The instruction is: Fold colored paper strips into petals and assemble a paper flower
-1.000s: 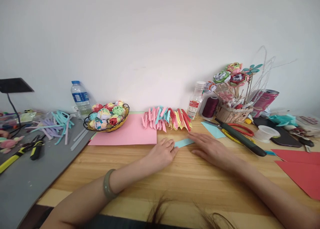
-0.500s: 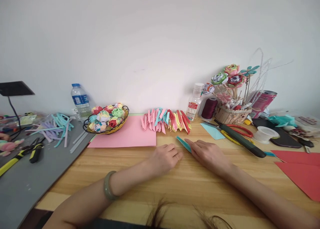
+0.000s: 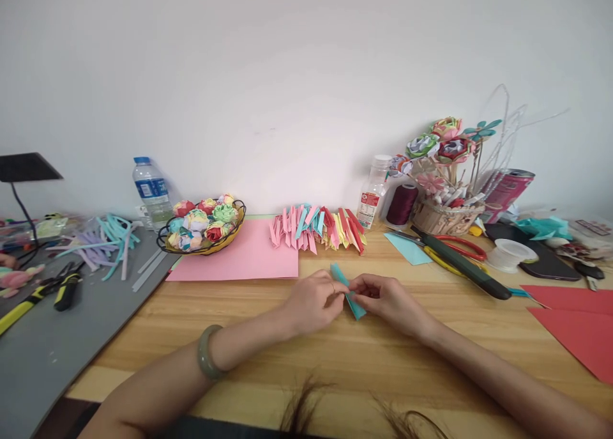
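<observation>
A narrow folded strip of teal paper is held above the wooden table, slanting between both hands. My left hand, with a ring and a green bangle on the wrist, has its fingers closed on the strip's left side. From the right, my right hand pinches the strip near its middle. The fingertips of both hands nearly meet and hide part of the paper. Beyond them stands a row of folded pink, blue, red and yellow paper pieces.
Pink sheets lie behind my left hand, beside a basket of paper flowers. To the right are a green-handled cutter, a white spool and red paper. Pliers rest on the grey mat.
The teal strip has turned and is now pinched by both hands. My left hand has closed on it; my right hand has drawn its fingers in from lying along it.
</observation>
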A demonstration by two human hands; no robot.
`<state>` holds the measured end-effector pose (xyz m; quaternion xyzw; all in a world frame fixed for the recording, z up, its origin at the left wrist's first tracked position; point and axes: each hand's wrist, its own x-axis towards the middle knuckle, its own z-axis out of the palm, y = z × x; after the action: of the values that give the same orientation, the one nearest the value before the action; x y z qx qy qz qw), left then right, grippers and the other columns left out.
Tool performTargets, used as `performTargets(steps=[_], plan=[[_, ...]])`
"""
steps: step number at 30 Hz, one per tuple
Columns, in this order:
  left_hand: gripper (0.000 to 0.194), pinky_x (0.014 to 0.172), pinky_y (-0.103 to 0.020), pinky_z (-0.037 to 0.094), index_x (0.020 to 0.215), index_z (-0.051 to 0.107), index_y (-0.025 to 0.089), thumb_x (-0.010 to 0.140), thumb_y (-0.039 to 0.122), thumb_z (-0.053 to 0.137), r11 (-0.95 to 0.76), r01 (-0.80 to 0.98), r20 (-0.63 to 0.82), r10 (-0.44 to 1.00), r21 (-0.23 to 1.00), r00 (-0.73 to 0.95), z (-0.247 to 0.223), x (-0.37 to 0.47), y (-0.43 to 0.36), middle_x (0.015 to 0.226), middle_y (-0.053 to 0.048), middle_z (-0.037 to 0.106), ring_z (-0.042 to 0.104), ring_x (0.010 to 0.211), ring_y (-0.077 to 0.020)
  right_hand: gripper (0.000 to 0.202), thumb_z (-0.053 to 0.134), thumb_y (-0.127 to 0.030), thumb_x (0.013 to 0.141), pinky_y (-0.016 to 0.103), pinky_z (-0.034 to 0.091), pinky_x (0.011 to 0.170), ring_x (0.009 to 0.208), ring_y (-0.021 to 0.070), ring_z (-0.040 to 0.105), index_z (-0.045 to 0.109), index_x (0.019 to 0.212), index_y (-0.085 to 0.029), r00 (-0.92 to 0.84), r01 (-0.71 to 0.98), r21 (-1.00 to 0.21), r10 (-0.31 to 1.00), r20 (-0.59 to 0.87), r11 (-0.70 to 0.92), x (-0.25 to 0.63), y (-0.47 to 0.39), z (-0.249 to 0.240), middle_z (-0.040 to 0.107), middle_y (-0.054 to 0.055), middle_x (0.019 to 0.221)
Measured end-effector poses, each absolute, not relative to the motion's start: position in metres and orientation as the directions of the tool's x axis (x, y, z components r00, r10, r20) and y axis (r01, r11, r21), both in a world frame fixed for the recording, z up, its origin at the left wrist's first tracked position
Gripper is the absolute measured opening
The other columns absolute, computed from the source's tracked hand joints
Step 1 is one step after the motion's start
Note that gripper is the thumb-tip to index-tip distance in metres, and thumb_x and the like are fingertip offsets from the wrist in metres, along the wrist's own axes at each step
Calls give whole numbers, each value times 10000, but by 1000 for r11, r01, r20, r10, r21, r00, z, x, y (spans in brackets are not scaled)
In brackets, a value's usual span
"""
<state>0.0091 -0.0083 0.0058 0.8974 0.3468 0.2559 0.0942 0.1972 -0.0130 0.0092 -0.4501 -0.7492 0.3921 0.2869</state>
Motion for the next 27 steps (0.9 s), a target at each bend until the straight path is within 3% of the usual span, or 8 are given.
performTargets(steps=[2, 5, 9, 13, 16, 20, 23, 27], plan=[[190, 729, -237, 449, 887, 631, 196, 833, 276, 467, -640, 611, 331, 767, 466, 550, 8, 10, -8, 814, -3, 626, 553, 816, -126, 183, 458, -263, 804, 265, 473, 627, 700, 155, 592, 608, 838, -163, -450, 495, -799, 887, 101, 341, 198, -13, 10, 656, 35, 784], [189, 728, -267, 445, 833, 617, 203, 779, 365, 538, -528, 656, 244, 844, 540, 479, 12, 11, -8, 816, 0, 611, 557, 813, -148, 222, 410, -180, 822, 278, 464, 667, 715, 153, 578, 629, 857, -170, -516, 598, -593, 825, 230, 540, 201, -14, 10, 637, 50, 809], [229, 775, -296, 441, 923, 589, 209, 702, 271, 588, -477, 696, 170, 869, 536, 465, 10, 11, -7, 893, -12, 603, 544, 872, -176, 253, 406, -130, 822, 297, 465, 709, 800, 175, 570, 629, 938, -161, -636, 616, -317, 693, 339, 721, 207, -15, 7, 610, 93, 883], [419, 893, -343, 402, 1078, 529, 192, 667, 232, 595, -543, 661, 153, 819, 517, 554, 7, 9, -6, 1077, -42, 570, 480, 1028, -213, 251, 392, -137, 849, 285, 460, 666, 773, 172, 552, 634, 912, -161, -675, 636, -166, 648, 352, 753, 210, -16, 10, 589, 95, 842], [446, 884, -338, 406, 1121, 501, 173, 677, 169, 546, -531, 640, 144, 820, 555, 555, 5, 9, -5, 1089, -54, 565, 483, 1013, -203, 245, 396, -150, 863, 280, 438, 654, 766, 166, 529, 639, 892, -160, -710, 606, -95, 591, 382, 790, 208, -18, 16, 581, 92, 832], [429, 809, -296, 430, 1119, 494, 153, 691, 140, 512, -470, 594, 149, 849, 652, 507, 3, 9, -2, 927, -37, 608, 514, 927, -178, 230, 427, -197, 873, 296, 403, 663, 768, 167, 512, 648, 815, -179, -764, 540, -20, 500, 408, 842, 205, -21, 18, 608, 72, 813], [373, 793, -279, 420, 1058, 526, 148, 687, 115, 505, -454, 578, 160, 859, 678, 487, 3, 9, -1, 802, -13, 616, 520, 879, -162, 231, 437, -222, 874, 293, 399, 660, 748, 163, 516, 644, 782, -175, -766, 535, -72, 520, 378, 842, 203, -21, 17, 618, 61, 767], [194, 766, -273, 408, 878, 600, 176, 695, 165, 534, -494, 588, 172, 838, 640, 518, 5, 9, -3, 787, -2, 629, 515, 845, -161, 228, 432, -219, 871, 287, 404, 649, 739, 162, 531, 638, 784, -173, -740, 567, -154, 583, 334, 809, 201, -21, 17, 617, 60, 759]])
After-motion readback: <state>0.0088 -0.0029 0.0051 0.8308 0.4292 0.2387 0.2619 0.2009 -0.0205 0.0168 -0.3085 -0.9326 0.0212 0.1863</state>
